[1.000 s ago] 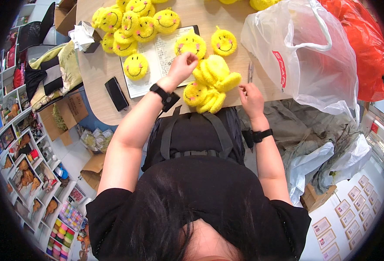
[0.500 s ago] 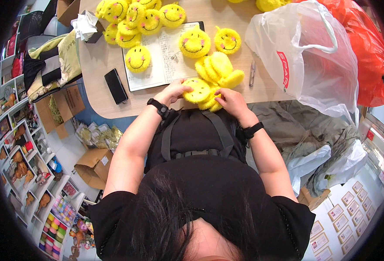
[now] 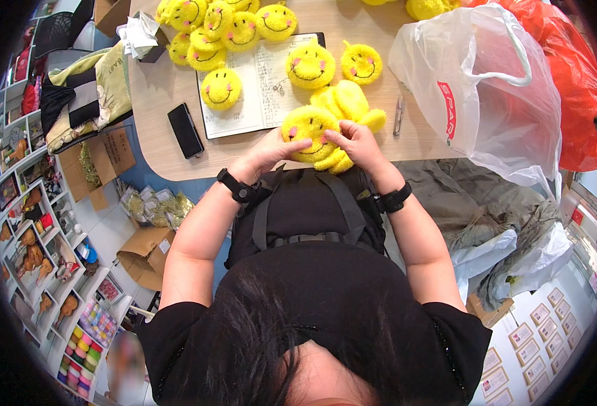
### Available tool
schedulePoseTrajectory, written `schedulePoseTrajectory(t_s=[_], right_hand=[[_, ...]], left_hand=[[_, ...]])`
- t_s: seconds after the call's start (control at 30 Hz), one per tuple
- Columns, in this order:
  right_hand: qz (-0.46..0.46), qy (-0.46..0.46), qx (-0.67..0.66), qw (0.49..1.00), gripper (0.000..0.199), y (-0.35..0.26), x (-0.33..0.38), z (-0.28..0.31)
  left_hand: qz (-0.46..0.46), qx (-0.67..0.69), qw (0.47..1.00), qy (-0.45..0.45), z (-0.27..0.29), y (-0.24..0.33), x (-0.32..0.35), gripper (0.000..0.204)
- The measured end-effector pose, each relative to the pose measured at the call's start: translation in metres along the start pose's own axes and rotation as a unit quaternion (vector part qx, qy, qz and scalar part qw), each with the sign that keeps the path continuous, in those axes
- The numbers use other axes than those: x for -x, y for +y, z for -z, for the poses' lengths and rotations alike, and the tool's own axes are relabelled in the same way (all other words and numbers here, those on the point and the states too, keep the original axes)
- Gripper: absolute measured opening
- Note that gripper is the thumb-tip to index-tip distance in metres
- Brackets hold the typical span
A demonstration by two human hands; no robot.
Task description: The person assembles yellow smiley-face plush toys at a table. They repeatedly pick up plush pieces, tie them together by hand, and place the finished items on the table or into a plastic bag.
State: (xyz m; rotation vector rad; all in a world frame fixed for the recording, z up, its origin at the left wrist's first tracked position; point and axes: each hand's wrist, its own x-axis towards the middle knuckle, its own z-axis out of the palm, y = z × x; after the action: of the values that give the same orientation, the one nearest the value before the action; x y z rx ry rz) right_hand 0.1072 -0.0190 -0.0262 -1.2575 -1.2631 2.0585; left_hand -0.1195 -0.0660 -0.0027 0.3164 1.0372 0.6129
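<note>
Between my hands is a round, fuzzy yellow smiley plush [image 3: 306,128], its pink-cheeked face turned up at the table's near edge. My left hand [image 3: 268,150] grips its lower left side, thumb over the face. On its right side my right hand [image 3: 356,143] pinches the rim with thumb and fingers. Just behind and beneath it lies a heap of plain yellow fuzzy pieces [image 3: 349,101]. Two more smiley plushes, a larger one [image 3: 310,65] and a smaller one with a loop [image 3: 361,63], rest beyond the heap.
An open notebook [image 3: 251,111] bears a smiley plush [image 3: 221,88]; several more [image 3: 237,30] are piled behind. A phone [image 3: 185,131] lies left, a pen [image 3: 398,115] right. A translucent plastic bag [image 3: 481,88] and a red bag [image 3: 569,88] cover the table's right side.
The held smiley plush has come up closer and its face has turned. My right hand has moved from the pieces beneath onto its right edge.
</note>
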Motion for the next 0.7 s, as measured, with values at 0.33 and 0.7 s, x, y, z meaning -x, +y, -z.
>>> schedulePoseTrajectory(t_s=[0.33,0.7], right_hand=[[-0.019,-0.011,0.035,0.999,0.024,-0.017,-0.005,0.002],[-0.075,0.005,-0.028,0.997,0.022,-0.045,-0.042,0.005]], left_hand=[[-0.052,-0.071,0.996,-0.010,0.006,0.008,-0.010,0.035],[-0.036,-0.133,0.983,-0.122,-0.009,0.011,-0.008,0.050]])
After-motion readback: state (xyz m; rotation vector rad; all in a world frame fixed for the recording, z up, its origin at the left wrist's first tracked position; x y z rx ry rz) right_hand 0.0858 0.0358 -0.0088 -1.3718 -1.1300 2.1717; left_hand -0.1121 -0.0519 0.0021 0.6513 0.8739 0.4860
